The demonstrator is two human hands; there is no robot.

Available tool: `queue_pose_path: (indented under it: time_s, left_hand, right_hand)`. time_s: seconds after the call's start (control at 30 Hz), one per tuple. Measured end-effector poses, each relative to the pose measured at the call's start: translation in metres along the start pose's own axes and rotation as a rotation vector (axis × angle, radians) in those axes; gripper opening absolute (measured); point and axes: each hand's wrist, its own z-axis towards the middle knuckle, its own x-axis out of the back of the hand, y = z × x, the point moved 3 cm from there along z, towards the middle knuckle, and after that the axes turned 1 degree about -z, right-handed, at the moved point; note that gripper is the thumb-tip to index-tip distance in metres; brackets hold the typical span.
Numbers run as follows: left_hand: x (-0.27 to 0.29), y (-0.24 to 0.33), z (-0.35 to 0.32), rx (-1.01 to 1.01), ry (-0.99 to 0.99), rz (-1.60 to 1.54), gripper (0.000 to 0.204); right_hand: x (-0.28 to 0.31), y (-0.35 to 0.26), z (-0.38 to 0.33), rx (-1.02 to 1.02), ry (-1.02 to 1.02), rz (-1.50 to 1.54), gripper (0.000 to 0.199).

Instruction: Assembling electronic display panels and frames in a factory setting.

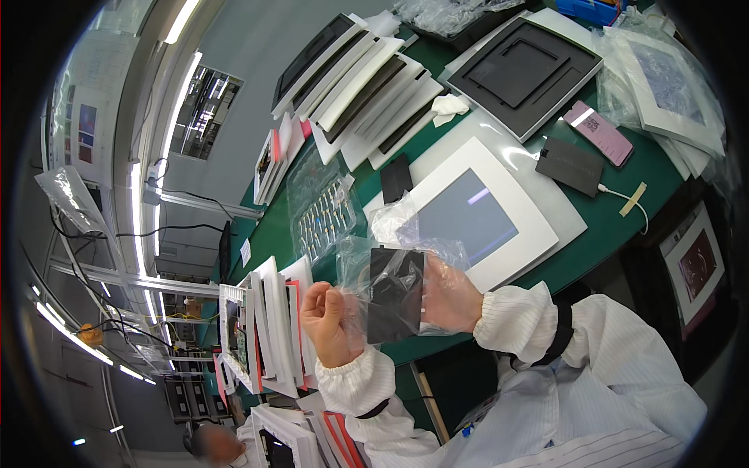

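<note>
A flat black rectangular piece (395, 296) is in front of me above the table's near edge, with a clear plastic bag (355, 261) around it. My right hand (455, 295) grips it from the right side, the film partly covering the fingers. On its other side, my left hand (331, 321) is closed, thumb against curled fingers, pinching the bag's loose edge. Just beyond both hands lies a white-framed panel (470, 214) with a grey screen. Crumpled clear film (392, 217) rests at that panel's left corner.
A clear tray of small parts (321, 222) lies left on the green table (566, 253). Stacked frames (363, 90) stand behind it, more frames (269, 327) nearer. Right are a black tray (524, 74), a pink phone (598, 132), a black box (569, 165) with a white cable, and bagged panels (667, 82).
</note>
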Motion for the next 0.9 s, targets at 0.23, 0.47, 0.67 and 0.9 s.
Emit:
queue_pose_path:
  time_s: [0.23,0.47,0.67,0.9]
  left_hand:
    - [-0.008,0.009,0.000,-0.116,0.105,0.100,0.021]
    - [-0.008,0.010,-0.003,-0.185,0.241,0.346,0.019]
    - [-0.026,0.009,-0.002,-0.142,0.406,0.156,0.012]
    - [-0.018,0.012,-0.001,-0.367,0.263,0.452,0.015]
  right_hand:
    - [0.000,-0.010,-0.002,-0.026,0.142,-0.013,0.056]
    - [0.001,-0.002,-0.004,-0.072,0.001,0.085,0.066]
    - [0.004,0.003,-0.003,-0.070,-0.039,0.144,0.065]
    - [0.011,0.001,0.000,-0.006,-0.022,-0.003,0.054]
